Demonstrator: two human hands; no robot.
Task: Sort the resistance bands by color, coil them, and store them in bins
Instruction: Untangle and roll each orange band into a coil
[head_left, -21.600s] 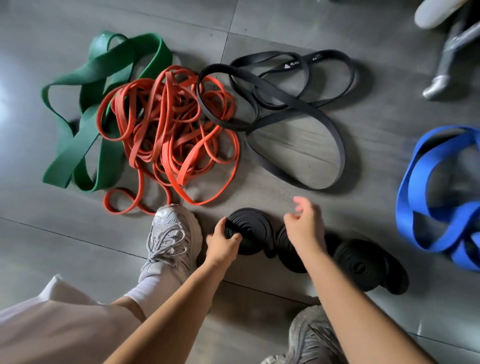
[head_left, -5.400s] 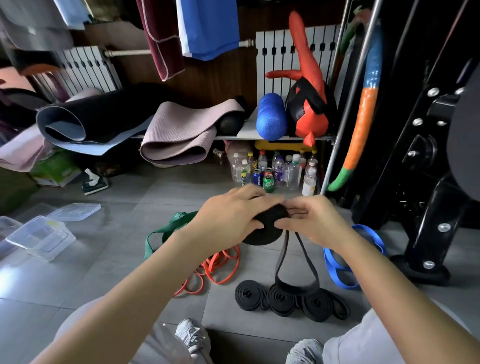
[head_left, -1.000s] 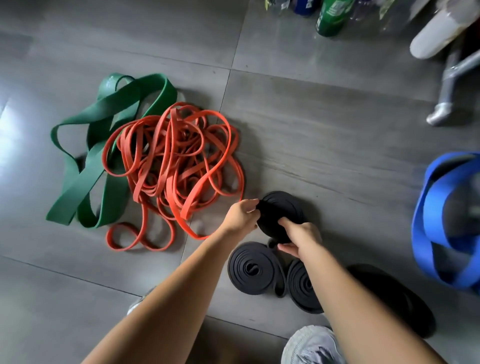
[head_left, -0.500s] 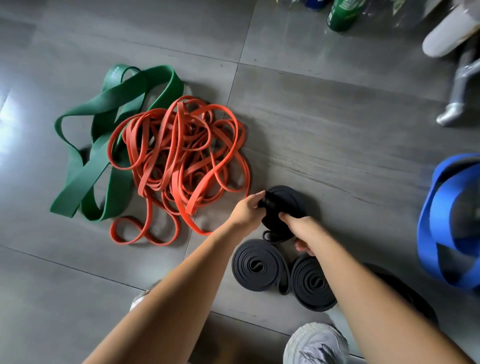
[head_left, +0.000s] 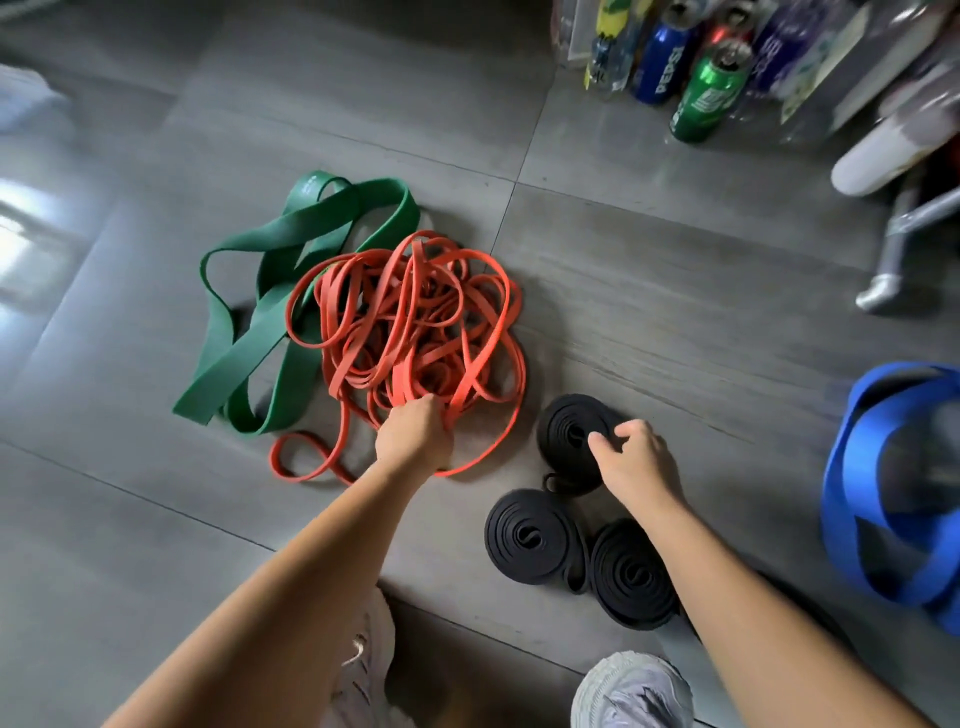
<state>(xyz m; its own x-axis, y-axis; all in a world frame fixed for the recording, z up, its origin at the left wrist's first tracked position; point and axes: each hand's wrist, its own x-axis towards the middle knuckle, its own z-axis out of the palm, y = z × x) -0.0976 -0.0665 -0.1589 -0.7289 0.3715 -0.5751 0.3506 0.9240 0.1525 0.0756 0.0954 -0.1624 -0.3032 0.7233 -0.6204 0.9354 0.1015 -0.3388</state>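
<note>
— What is your left hand doing?
— Your left hand (head_left: 415, 434) is bent into a fist at the near edge of the orange bands (head_left: 410, 322). It grips a few of the thin strips.
— And your right hand?
— Your right hand (head_left: 636, 457) is over the right side of a black coil (head_left: 569, 421). Its fingers are loosely bent and not wrapped round anything. I cannot tell if the tips touch the coil.
— What are the orange bands like?
— They are thin, flat, rubbery strips in a messy heap of loops on the floor (head_left: 675, 312). The loops go every way, so the heap points nowhere.
— And the black coil?
— It is a flat band wound into a round spiral. It lies flat, spiral face up, with a small loop sticking out at its near edge. Two more black coils (head_left: 530, 538) lie flat nearer to you, touching each other.
— What else?
— A wide green band (head_left: 270, 332) lies left of the orange heap and partly under it. Its long folds run from near-left to far-right. A wide blue band (head_left: 883, 493) lies in loops well off to your right. The floor is smooth, shiny grey tile. Drink cans (head_left: 709, 96) stand at the far side.
</note>
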